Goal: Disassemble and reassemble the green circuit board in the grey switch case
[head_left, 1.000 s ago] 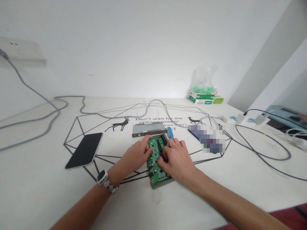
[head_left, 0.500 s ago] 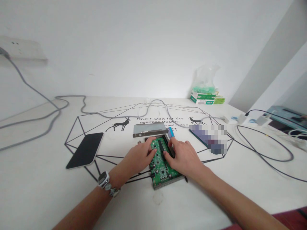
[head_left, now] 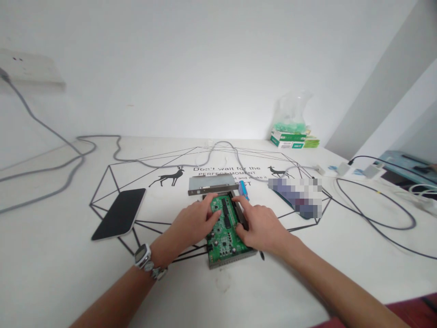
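A green circuit board (head_left: 223, 243) lies in a shallow metal case (head_left: 232, 260) on the white table. My left hand (head_left: 194, 221) grips the case at its left side, with the thumb over the board. At the right side my right hand (head_left: 261, 225) holds the case edge, index finger near the top corner and thumb on the board's right part. Just behind the case sits a metal cover (head_left: 213, 182) with a dark front strip. A blue object (head_left: 243, 189) stands beside the cover's right end, near my right index finger.
A black-faced flat device (head_left: 119, 214) lies at the left. To the right is a partly blurred phone-like object (head_left: 297, 198). Grey cable (head_left: 164, 165) winds across the back. Green and white boxes (head_left: 288, 139) bear a plastic bag. White adapters (head_left: 344, 171) and black cable are at the right.
The case and board have shifted slightly left with my hands. My right index finger has moved off the blue object to the case's top right corner.
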### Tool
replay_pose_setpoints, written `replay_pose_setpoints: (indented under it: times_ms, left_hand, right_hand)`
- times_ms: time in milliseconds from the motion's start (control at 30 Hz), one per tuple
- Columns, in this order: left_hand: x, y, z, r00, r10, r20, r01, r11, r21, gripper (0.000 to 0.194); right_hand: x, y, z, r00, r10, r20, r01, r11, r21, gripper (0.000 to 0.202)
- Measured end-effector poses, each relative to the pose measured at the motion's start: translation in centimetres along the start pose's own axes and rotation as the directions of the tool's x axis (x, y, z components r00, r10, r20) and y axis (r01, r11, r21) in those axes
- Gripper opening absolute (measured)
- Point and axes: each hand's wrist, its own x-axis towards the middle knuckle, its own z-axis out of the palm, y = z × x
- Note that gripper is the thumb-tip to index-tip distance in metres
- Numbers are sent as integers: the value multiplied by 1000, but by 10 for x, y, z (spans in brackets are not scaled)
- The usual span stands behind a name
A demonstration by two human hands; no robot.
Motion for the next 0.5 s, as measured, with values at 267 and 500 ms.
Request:
replay_pose_setpoints:
  times_ms: [267,500]
  left_hand:
    - [0,-6,-2,1000,-5,-14,6,1000,8,44]
    - [0,-2,-2,1000,-14,-4,14,1000,-12,43]
  right_hand:
    - [-9,-6,-10,996,-68,53,67,998,17,65]
    - [-11,0,-9,994,-68,85,55,988,147,81]
